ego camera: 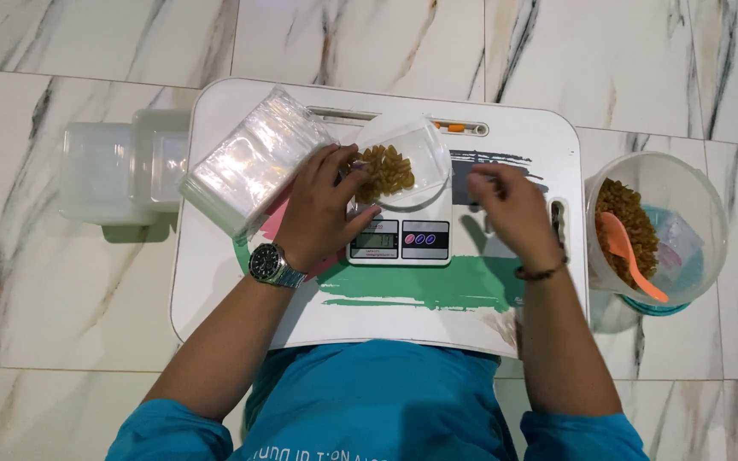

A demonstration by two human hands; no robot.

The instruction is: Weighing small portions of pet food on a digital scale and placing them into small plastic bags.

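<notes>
A small clear bag of spiral pasta (395, 166) lies on a white kitchen scale (400, 239) at the middle of a white lap tray (531, 141). My left hand (322, 209), with a wristwatch, pinches the bag's left edge, thumb and fingers on the plastic. My right hand (510, 209) hovers just right of the scale with fingers loosely curled; I see nothing in it.
A stack of empty clear bags (249, 166) rests on the tray's left side. Clear plastic boxes (121, 171) sit on the marble floor to the left. A clear tub of pasta (655, 226) with an orange scoop (629, 252) stands to the right.
</notes>
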